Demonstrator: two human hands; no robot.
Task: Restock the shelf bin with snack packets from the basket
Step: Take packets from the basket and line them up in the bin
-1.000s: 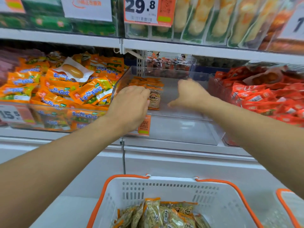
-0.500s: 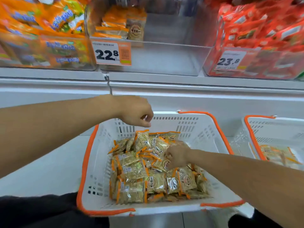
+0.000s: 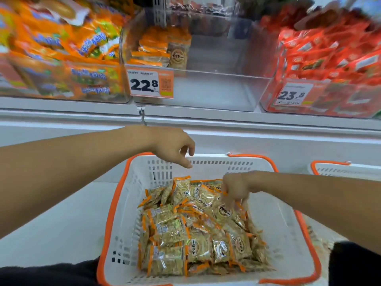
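Note:
A white basket [image 3: 285,205] with orange trim stands below the shelf, holding several clear snack packets [image 3: 171,230] with orange edges. My right hand [image 3: 235,188] reaches down into the pile, and its fingertips pinch the top of a packet with a round logo [image 3: 223,213]. My left hand [image 3: 175,147] hovers over the basket's far rim, fingers loosely curled and holding nothing. Above, the clear shelf bin [image 3: 216,89] holds a few of the same packets [image 3: 158,48] stacked at its back left.
A 22.8 price tag [image 3: 150,83] hangs on the bin's front left. A bin of orange packets [image 3: 61,58] is to its left and a bin of red packets [image 3: 329,58] to its right. A second basket [image 3: 346,168] stands at the right.
Both hands have come down from the shelf bin to the basket. The right hand has gone into the packets and closed on one; the left hand stays above the rim.

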